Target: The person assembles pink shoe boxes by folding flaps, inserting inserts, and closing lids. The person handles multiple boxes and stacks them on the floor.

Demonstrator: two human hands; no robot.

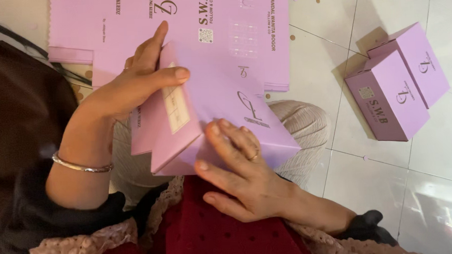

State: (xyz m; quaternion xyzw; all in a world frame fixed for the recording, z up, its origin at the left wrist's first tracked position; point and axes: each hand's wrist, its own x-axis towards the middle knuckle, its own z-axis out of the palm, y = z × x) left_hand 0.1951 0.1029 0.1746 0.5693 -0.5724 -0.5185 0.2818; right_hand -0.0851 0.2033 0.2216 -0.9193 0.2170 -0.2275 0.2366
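Note:
A flat lilac cardboard box blank (220, 99), partly folded, rests on my lap. My left hand (134, 82) grips its upper left flap, thumb pressed along the fold beside a pale label panel. My right hand (235, 164) lies flat on the lower part of the blank, fingers spread and pressing it down; a ring sits on one finger. A silver bangle (82, 167) circles my left wrist.
A stack of unfolded lilac blanks (132, 15) lies on the white tiled floor ahead. Two assembled lilac boxes (397, 83) stand together at the right. A cream knitted cushion or knee (301, 124) sits under the blank. Small paper dots litter the tiles.

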